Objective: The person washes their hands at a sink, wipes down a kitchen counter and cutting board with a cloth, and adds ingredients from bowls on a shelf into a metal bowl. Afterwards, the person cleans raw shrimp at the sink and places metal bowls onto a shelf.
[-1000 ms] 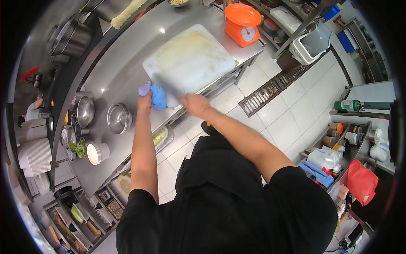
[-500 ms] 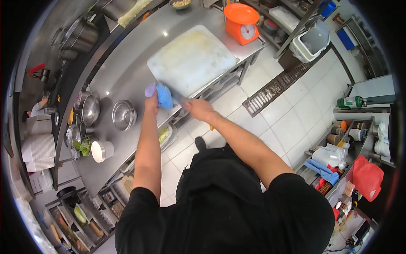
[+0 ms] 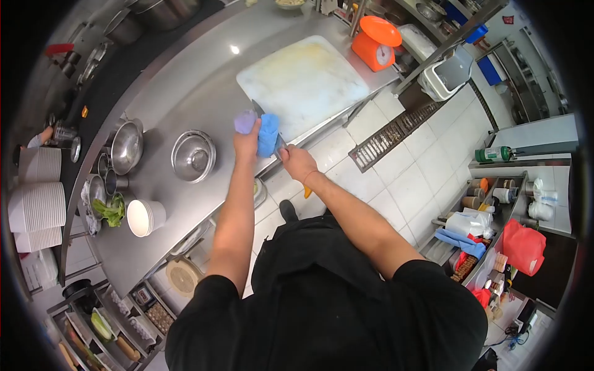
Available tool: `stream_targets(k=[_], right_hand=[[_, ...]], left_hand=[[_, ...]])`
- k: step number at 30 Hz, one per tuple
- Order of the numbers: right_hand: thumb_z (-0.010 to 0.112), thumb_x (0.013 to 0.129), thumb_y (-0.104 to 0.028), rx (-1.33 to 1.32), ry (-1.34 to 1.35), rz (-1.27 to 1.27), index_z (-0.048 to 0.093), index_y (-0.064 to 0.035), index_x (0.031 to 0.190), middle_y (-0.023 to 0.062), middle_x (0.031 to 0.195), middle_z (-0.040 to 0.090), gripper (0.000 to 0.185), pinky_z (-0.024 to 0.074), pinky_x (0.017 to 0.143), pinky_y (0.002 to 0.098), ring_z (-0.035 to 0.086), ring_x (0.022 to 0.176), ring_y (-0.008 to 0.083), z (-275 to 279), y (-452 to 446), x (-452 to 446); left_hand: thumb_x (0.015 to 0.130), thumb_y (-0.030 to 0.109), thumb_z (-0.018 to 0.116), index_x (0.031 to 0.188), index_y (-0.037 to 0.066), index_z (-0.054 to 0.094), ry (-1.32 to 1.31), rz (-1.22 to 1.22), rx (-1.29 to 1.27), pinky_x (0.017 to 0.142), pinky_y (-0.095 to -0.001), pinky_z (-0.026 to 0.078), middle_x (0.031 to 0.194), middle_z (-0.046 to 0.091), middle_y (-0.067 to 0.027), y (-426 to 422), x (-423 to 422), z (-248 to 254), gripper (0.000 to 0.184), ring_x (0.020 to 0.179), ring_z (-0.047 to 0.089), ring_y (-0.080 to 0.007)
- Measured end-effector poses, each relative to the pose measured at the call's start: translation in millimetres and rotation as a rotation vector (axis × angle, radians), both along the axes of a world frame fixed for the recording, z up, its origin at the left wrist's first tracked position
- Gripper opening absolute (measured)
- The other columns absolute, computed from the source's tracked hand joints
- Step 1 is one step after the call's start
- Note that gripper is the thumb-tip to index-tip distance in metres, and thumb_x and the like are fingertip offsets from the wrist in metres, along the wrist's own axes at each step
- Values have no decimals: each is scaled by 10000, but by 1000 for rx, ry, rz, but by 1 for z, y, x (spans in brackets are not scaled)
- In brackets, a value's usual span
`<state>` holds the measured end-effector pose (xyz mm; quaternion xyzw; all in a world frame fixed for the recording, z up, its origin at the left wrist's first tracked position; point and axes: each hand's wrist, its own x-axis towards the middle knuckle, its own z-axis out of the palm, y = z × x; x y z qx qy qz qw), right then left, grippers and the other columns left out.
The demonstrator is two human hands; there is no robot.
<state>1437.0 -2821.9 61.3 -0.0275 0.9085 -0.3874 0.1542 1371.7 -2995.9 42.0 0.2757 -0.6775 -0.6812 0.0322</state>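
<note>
In my left hand [image 3: 246, 144], closed, is a bunched blue and purple cloth [image 3: 268, 133]. The cloth is folded around the blade of a knife, whose dark tip end shows just above it. My right hand [image 3: 298, 164] is closed on the knife [image 3: 307, 192] near the base of the blade, and its yellow-orange handle sticks out below the wrist. Both hands are over the front edge of the steel counter [image 3: 216, 111]. Just beyond the cloth lies a white cutting board [image 3: 303, 86] with yellowish stains.
An orange scale [image 3: 375, 52] stands at the counter's far right. To the left are nested metal bowls [image 3: 193, 156], white paper tubs [image 3: 146, 217] and leafy greens [image 3: 110, 211]. A floor drain grate [image 3: 396, 136] and shelves [image 3: 489, 247] are on the right. Another person's hand shows far left.
The view has shifted, so the counter items sit differently in frame. Both hands keep hold of cloth and knife; more of the blade tip now shows above the cloth.
</note>
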Motion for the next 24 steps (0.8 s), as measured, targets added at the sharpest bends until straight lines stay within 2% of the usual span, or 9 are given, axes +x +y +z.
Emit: stream_targets(k=[4,7,10,13,16,18,20,22,24], right_hand=[[512,1033,-317,2,39,60,631,35,997,297,926,694,373,515,815,565,665,904,494,49,-15,11],[519,1022,-316,8,131,108,651,24,1022,285,955,702,365,522,838,556,672,931,480,63,-38,13],[523,1014,-319,-13,160,149,660,21,1028,279,972,706,367,524,856,547,673,949,476,76,-50,12],[528,1006,-329,-33,125,201,659,27,1002,273,951,705,380,524,848,539,673,938,469,107,-43,10],[530,1005,-353,31,58,275,660,4,996,239,876,707,380,529,819,528,684,879,438,155,-10,15],[536,1004,-365,48,-40,341,661,-31,995,219,832,702,357,534,780,516,691,837,409,179,20,15],[560,997,-377,150,1,372,665,-61,993,214,793,691,333,538,744,501,695,806,381,171,59,5],[596,982,-382,294,376,294,691,-130,1090,189,780,689,290,552,725,489,697,765,367,131,99,-15],[632,964,-355,470,405,198,680,-177,1186,163,865,687,288,561,752,474,698,819,350,117,113,-48]], left_hand=[[898,217,823,1357,-8,588,121,1,427,959,-358,526,1242,687,-103,-19,30,23,563,1106,666,-217],[907,146,799,1386,16,548,215,-163,664,1005,-371,526,1294,661,-108,-36,52,43,556,1169,653,-226],[908,72,770,1323,32,595,277,-177,720,971,-393,562,1240,691,-108,-43,48,57,452,1120,687,-244],[911,118,765,1286,38,625,179,-177,730,888,-390,592,1143,735,-110,-52,29,72,408,1009,727,-248],[918,60,747,1201,60,655,306,-79,766,789,-393,621,1060,748,-100,-67,-10,79,298,916,748,-263],[924,73,743,1179,48,659,401,-42,670,743,-378,621,1059,748,-103,-97,-36,78,269,902,751,-255],[928,77,741,1164,44,664,470,29,576,704,-366,618,1056,748,-97,-123,-48,92,250,885,752,-248],[928,72,741,1155,47,671,503,127,482,670,-359,611,1051,747,-82,-139,-38,133,239,863,752,-240],[933,89,741,1175,63,665,456,225,397,646,-340,596,1043,747,-76,-138,-42,143,255,860,747,-222]])
